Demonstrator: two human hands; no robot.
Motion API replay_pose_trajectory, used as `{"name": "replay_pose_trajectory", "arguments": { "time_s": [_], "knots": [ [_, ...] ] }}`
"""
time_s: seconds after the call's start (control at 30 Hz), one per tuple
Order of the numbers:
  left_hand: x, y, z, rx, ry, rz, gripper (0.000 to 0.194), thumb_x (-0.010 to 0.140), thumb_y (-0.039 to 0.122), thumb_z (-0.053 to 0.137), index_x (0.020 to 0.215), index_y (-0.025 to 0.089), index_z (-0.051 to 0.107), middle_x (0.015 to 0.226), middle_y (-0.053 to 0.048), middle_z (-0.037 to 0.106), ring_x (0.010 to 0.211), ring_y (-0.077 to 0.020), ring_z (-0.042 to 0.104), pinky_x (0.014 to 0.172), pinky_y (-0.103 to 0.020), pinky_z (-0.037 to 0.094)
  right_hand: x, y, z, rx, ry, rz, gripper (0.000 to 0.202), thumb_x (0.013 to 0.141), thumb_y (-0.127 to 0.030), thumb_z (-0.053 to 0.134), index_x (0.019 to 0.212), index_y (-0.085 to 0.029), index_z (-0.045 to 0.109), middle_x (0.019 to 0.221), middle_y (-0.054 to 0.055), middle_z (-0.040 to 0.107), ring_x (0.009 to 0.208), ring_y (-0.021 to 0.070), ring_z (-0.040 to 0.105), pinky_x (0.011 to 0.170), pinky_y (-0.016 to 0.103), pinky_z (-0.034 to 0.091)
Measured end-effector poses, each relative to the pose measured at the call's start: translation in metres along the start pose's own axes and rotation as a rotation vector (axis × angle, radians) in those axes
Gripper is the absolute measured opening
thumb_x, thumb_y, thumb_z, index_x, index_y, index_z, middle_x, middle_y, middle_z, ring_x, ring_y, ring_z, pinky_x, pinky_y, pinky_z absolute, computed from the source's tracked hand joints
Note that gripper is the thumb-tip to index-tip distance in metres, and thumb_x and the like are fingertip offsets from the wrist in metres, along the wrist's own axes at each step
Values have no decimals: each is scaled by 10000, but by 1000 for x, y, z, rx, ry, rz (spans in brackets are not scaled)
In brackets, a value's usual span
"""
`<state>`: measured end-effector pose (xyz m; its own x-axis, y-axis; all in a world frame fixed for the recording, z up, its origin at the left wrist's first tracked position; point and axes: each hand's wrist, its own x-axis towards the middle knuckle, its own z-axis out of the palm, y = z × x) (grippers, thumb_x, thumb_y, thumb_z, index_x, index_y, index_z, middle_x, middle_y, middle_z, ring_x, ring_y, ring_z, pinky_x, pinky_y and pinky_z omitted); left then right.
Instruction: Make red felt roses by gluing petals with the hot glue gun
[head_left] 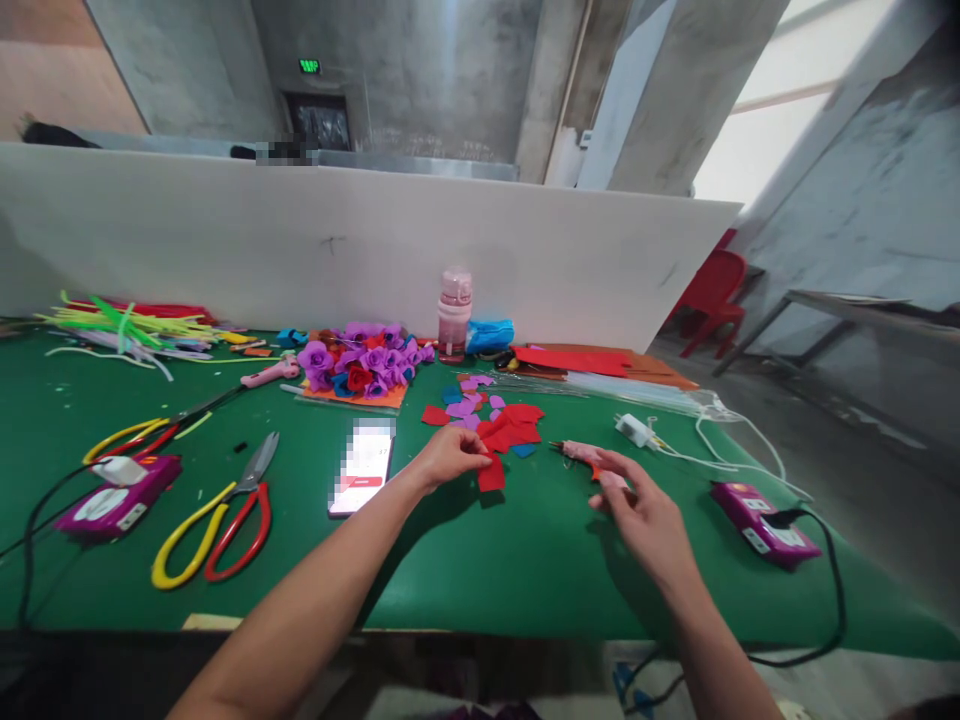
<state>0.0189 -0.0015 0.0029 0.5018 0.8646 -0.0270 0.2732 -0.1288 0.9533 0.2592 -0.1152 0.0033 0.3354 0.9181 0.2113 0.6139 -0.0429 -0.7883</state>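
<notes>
My left hand pinches a red piece just in front of a loose pile of red pieces. Behind that pile lie small purple pieces and a few blue ones. To the right, my right hand has its fingers round the handle of a pink glue gun, whose nozzle points left toward the pile. A heap of purple, red and blue flowers rests on an orange sheet farther back.
Scissors, a phone and a purple power box lie left. Another power box and a white plug with cables lie right. A pink bottle stands by the white partition.
</notes>
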Motion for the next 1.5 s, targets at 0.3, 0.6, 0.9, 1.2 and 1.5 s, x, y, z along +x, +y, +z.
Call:
{"name": "replay_pose_trajectory", "arguments": {
  "time_s": [0.3, 0.6, 0.9, 1.2, 1.5],
  "knots": [
    [3, -5, 1, 145, -81, -53, 185, 594, 322, 632, 583, 139, 601, 524, 22, 551, 514, -102, 472, 506, -225, 314, 19, 47, -47, -486, 156, 83, 296, 807, -405, 430, 868, -190, 624, 858, 78, 688, 710, 203, 618, 620, 283, 417],
    [3, -6, 2, 302, -58, -63, 161, 573, 306, 604, 534, 151, 584, 524, 2, 573, 540, -124, 491, 514, -231, 323, 47, 56, -23, -505, -196, 201, 376, 791, -526, 442, 761, -180, 584, 669, 62, 670, 660, 194, 609, 544, 250, 352],
    [6, -11, 3, 371, -31, -97, 132, 549, 277, 625, 491, 161, 602, 498, 3, 592, 533, -129, 501, 507, -234, 307, 50, 55, -24, -302, -194, 246, 226, 802, -415, 468, 765, -192, 473, 676, 65, 643, 616, 189, 592, 544, 270, 381],
    [4, -7, 6, 412, 6, -153, 99, 548, 233, 616, 475, 168, 626, 449, 17, 559, 492, -113, 472, 489, -228, 281, -5, 0, -25, 399, -328, 254, 378, 732, -529, 575, 832, -172, 503, 597, -18, 539, 563, 130, 564, 512, 225, 404],
    [3, -9, 6, 427, 23, -119, 85, 552, 224, 611, 497, 163, 587, 503, 14, 564, 522, -120, 476, 504, -231, 292, -23, -42, 3, 219, -409, 124, 380, 767, -566, 461, 761, -190, 515, 573, -20, 498, 523, 124, 462, 504, 241, 380]
  ]
}}
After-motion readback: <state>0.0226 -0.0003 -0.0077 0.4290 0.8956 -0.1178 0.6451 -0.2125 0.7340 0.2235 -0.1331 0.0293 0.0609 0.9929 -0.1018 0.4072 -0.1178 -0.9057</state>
